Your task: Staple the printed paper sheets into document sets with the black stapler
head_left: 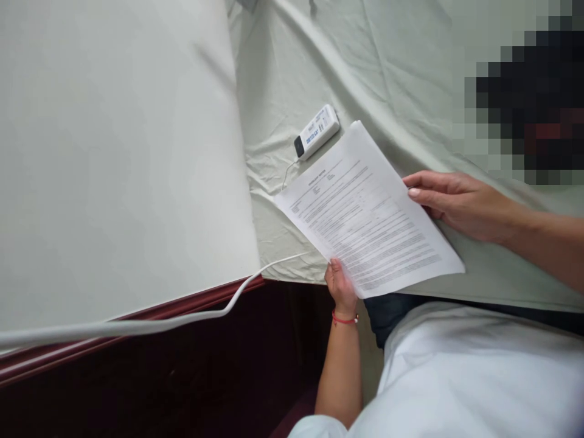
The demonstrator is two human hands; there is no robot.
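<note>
A printed sheet of paper (365, 213), which looks like the top of a thin stack, is held at a slant over the covered table. My left hand (341, 286), with a red bracelet on the wrist, grips its lower left edge, the thumb showing and the other fingers hidden beneath. My right hand (460, 204) pinches the right edge between thumb and fingers. Just beyond the top edge of the paper lies a white power bank (317, 132) with a dark end, and a thin white cable runs from it under the sheets.
A pale cloth (283, 73) with wrinkles covers the table. To the left is a large smooth white surface (123, 152) with a dark red wooden edge (182, 304). The white cable (182, 319) crosses that edge. A pixelated dark patch (538, 97) fills the upper right.
</note>
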